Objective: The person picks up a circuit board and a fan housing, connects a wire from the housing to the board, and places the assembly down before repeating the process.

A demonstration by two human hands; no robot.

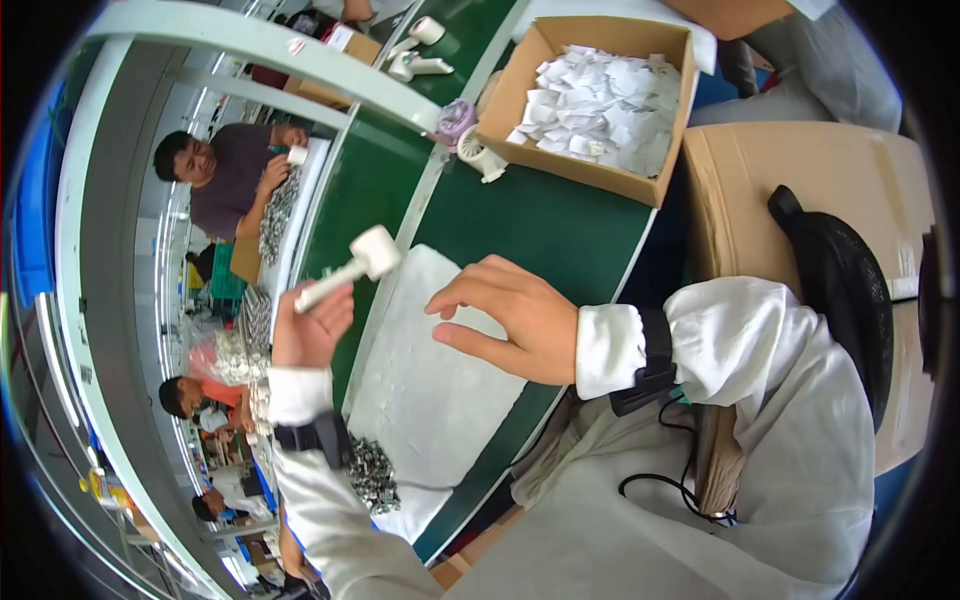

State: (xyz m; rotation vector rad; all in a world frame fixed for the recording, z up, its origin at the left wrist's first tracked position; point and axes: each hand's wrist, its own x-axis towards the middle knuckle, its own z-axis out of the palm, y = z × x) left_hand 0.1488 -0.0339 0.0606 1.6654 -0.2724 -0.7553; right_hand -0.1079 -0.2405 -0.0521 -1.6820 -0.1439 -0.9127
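My left hand [315, 325] is closed around the handle of a cream-white handheld fan [375, 252], its round head tilted up and to the right. Over the white sheet [430, 390] hovers my right hand [515, 320], empty, with thumb and fingers apart. A heap of small shiny metal parts [372, 478] lies at the sheet's near left corner, beside my left forearm. The sheet rests on the green work surface [560, 235].
A cardboard box [590, 180] full of white paper pieces stands at the far right. Next to it are another white fan [482, 157] and a purple roll [457, 118]. A large carton [800, 165] with a black mesh item is at right. A metal frame [270, 45] crosses overhead; co-workers sit at left.
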